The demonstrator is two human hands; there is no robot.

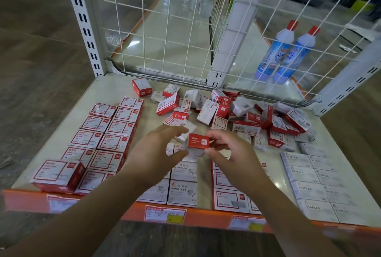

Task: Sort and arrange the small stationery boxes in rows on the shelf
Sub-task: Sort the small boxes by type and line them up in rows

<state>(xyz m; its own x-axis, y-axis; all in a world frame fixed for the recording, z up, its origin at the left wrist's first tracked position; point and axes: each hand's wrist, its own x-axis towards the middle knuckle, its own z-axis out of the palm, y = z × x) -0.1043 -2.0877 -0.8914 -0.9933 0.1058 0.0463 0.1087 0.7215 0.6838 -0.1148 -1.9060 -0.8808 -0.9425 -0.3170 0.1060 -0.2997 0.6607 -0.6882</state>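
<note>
A small red and white box (198,141) is held above the middle of the shelf (115,89). My right hand (228,149) grips its right end with the fingertips. My left hand (158,149) is at its left side, thumb and fingers spread around it and around a white box (186,127) behind it; contact is unclear. Two rows of red paper clip boxes (107,139) lie along the left. White paper clip boxes (182,190) sit at front centre, red-framed boxes (228,197) to their right, white staples boxes (317,182) at far right. A loose pile of mixed boxes (237,112) fills the back.
A white wire grid (185,29) closes the back of the shelf, with slotted uprights (84,27) at the sides. Two blue cleaner bottles (286,54) with red caps stand behind the grid at right. The orange front edge (204,215) carries price labels.
</note>
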